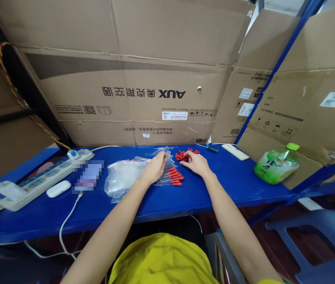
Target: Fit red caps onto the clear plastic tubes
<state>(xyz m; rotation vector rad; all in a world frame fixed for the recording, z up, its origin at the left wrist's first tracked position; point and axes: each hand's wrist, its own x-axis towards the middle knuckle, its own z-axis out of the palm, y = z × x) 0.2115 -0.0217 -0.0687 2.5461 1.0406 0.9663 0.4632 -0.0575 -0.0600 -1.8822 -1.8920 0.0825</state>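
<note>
Left hand (155, 166) curls by the tubes (163, 179) (its grip I cannot tell); right hand (197, 162), grip parted, reaches the red caps (180, 157).

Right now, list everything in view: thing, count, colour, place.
Thin tubes: many, clear, mid-table
Caps: many, red, on tubes, loose
Plastic bags: uncountable, clear, left of tubes
Power strip: one, white, far left
Case: one, white, beside strip
Blurred device: one, obscured, left of bags
Screwdriver: one, green handle, back edge
Slab: one, white, back right
Bottle: one, green, right end
Cardboard: several, brown, around table
Table: one, blue, centre
Stool: one, bluish, lower right
Cables: several, mostly white, left
Shirt: one, yellow, lower centre
Left hand: one, bare, at tubes
Right hand: one, bare, at loose caps
</note>
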